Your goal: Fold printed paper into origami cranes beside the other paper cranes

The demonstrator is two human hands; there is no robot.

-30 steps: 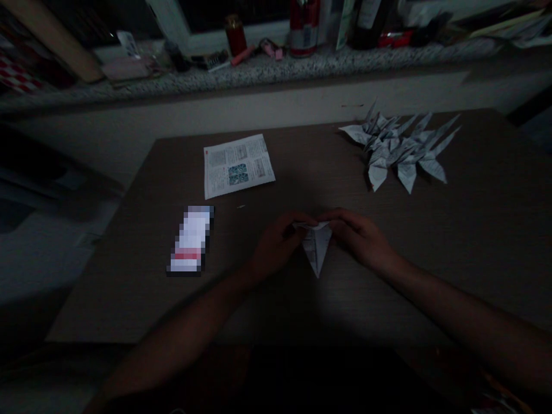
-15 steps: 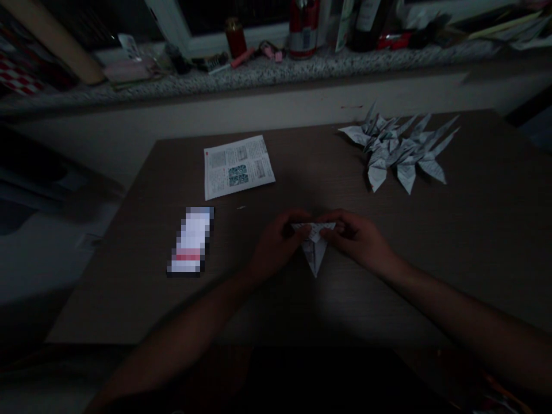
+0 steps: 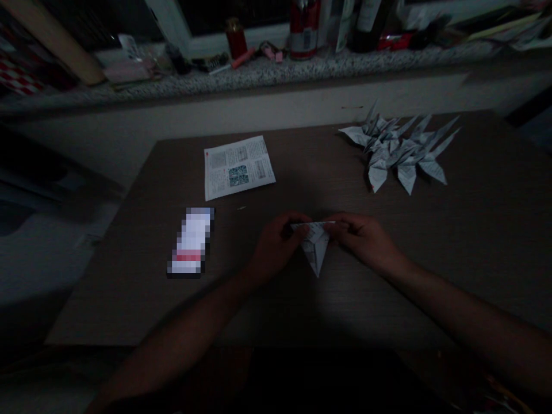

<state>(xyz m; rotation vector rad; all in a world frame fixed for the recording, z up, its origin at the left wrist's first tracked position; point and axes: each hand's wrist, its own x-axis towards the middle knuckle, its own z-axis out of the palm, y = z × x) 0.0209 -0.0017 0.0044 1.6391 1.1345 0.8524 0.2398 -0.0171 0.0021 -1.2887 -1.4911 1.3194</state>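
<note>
Your right hand (image 3: 363,238) is moving slightly away from your left hand (image 3: 276,244), and the top edge of the folded paper (image 3: 316,248) is showing more clearly between them. Your hands are not meeting now, but both are pinching this folded paper at its upper corners. Its point is aiming toward you, and it is staying over the wood-grain table (image 3: 483,253); I cannot tell if it is touching the surface.

Left of the folded paper, a rectangular object (image 3: 190,241) is lying on the table, but pixel blur is hiding what it is. Farther ahead and to the left, a printed sheet (image 3: 238,168) is lying flat. Farther ahead and to the right, origami cranes (image 3: 397,154) are lying in a tight pile. Far beyond the folded paper, a red can (image 3: 304,29) and a dark bottle (image 3: 368,23) are standing on a granite ledge (image 3: 259,85).
</note>
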